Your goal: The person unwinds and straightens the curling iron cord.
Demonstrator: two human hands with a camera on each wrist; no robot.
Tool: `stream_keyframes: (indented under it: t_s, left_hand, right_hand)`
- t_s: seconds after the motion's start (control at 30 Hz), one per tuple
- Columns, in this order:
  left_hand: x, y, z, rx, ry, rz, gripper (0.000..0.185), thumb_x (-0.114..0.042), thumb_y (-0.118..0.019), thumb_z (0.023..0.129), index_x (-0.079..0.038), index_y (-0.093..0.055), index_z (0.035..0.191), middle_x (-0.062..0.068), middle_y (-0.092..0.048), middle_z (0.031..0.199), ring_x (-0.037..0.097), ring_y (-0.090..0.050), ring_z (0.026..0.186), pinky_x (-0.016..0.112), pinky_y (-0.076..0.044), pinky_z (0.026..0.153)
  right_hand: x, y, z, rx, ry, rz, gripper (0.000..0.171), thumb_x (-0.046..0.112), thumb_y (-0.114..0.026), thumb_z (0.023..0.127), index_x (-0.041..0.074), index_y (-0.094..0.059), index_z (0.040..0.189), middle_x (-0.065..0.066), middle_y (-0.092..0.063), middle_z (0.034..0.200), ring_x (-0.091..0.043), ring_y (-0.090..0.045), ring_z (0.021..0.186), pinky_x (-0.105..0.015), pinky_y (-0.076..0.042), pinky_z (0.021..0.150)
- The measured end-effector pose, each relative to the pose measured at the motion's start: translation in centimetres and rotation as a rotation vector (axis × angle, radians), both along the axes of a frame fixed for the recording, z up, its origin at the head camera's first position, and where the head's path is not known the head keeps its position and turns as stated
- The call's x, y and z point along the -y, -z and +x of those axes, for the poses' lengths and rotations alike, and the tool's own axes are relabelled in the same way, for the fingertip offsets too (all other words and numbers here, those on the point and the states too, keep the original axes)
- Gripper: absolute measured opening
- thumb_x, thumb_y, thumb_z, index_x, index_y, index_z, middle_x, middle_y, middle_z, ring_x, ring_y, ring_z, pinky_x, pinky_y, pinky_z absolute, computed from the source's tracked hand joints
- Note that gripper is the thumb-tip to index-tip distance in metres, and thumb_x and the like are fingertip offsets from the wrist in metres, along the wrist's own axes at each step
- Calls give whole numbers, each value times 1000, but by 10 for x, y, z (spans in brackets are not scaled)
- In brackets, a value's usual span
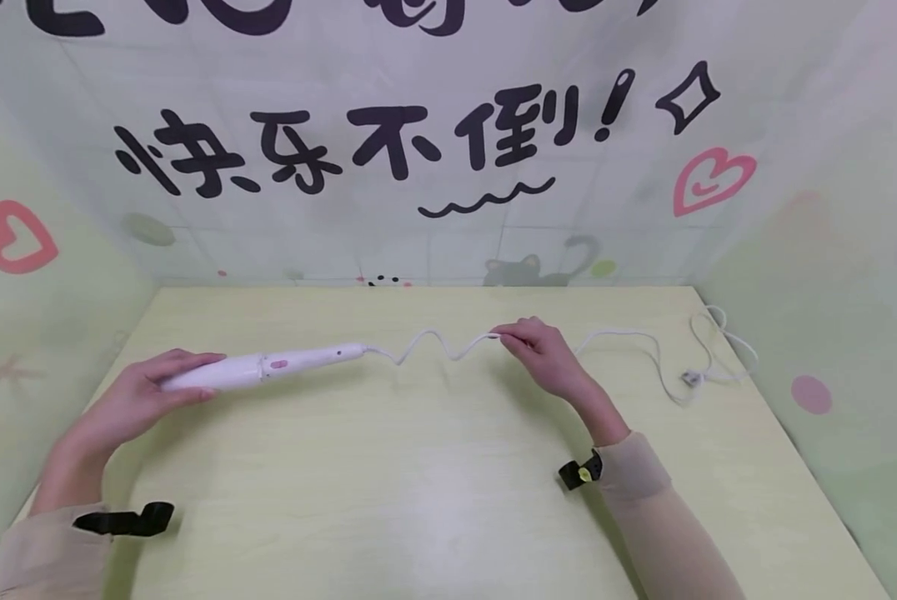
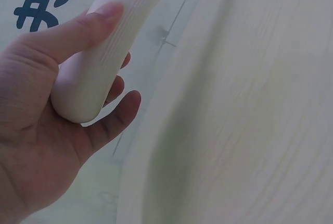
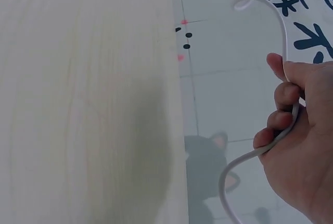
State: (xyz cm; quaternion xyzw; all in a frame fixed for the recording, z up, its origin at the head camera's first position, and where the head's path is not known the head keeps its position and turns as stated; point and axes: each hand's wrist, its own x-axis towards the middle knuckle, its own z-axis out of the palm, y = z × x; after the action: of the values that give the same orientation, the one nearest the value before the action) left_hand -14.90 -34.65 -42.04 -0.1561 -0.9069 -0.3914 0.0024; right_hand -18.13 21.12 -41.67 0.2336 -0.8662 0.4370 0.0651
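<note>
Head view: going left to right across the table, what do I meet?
Left hand gripping the tip of the white curling wand → wand's handle end → wavy white cord → right hand pinching the cord → the cord's slack loop → plug near the table's right edge.

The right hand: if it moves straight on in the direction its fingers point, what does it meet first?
The right hand points left along the white cord, so it would probably meet the curling iron first, held by the left hand.
</note>
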Motion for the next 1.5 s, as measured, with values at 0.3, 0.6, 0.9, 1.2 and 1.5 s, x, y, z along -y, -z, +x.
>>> stream_keyframes:
  t_s: [0.3,0.6,0.9,1.2,1.5]
  left_hand:
    - [12,9,-19,7,-36,-50,50,-13,-80,92,-12,-65,140,-24,-59,113,4,-50,94,16,-40,75]
    - [22,16,-20,52,-60,-89,51,-19,-78,94,-14,-63,142,-31,-51,118,-1,-47,100,17,-38,78]
    - [21,18,-20,71,-92,-100,54,-27,-78,94,-15,-61,144,-27,-51,119,2,-45,101,21,-37,77]
    - [18,19,-22,134,-151,-116,61,-34,-76,96,-10,-55,148,15,-56,133,26,-42,103,26,-38,72]
    - [20,25,-25,92,-186,-140,59,-33,-78,94,-6,-59,143,24,-54,138,19,-45,106,23,-35,77]
  right_hand:
    - [3,13,-8,-26,37,111,23,-1,-57,102,-2,-74,119,-18,-69,90,-26,-48,82,-40,-38,76]
    - [23,23,-19,-36,42,253,21,0,-64,98,1,-75,116,-10,-76,99,-32,-58,94,-50,-39,88]
    - [50,23,-27,99,-29,211,25,1,-58,103,0,-72,123,-12,-74,112,-28,-58,99,-43,-41,92]
    - [71,15,-17,140,-65,287,23,4,-61,102,4,-74,121,-7,-75,105,-22,-57,93,-39,-44,90]
    - [85,12,14,74,-105,500,22,7,-65,100,14,-77,117,2,-75,94,-17,-61,81,-39,-47,78]
